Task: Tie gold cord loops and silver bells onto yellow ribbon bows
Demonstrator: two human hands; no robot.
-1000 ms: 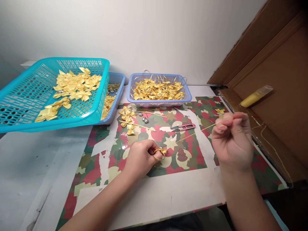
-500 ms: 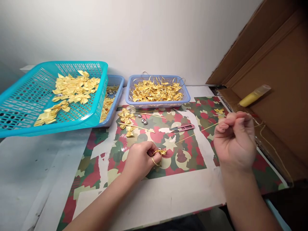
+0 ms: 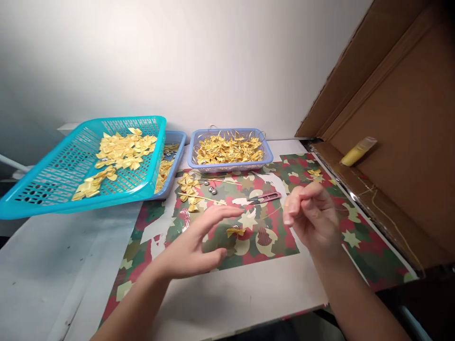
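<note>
My left hand [image 3: 194,246] hovers over the patterned mat [image 3: 320,246] with fingers stretched out and nothing in it. Just right of its fingertips a small gold bow [image 3: 235,231] lies on the mat. My right hand [image 3: 311,215] is raised beside it, fingers pinched on a thin gold cord [image 3: 272,211] that runs left toward the bow. Pink thread snips [image 3: 265,197] lie just beyond both hands.
A tilted turquoise basket [image 3: 42,199] holds several yellow bows at the left. Behind it sits a blue tray [image 3: 176,158], and a blue basket [image 3: 231,166] of finished gold bows stands at the back. Loose bows [image 3: 187,185] and small bells [image 3: 212,190] lie on the mat. A cardboard box [image 3: 401,142] stands at the right.
My left hand let go of the gold bow and opened; the bow now lies on the mat. My right hand moved left and down with the cord. The view tilted upward.
</note>
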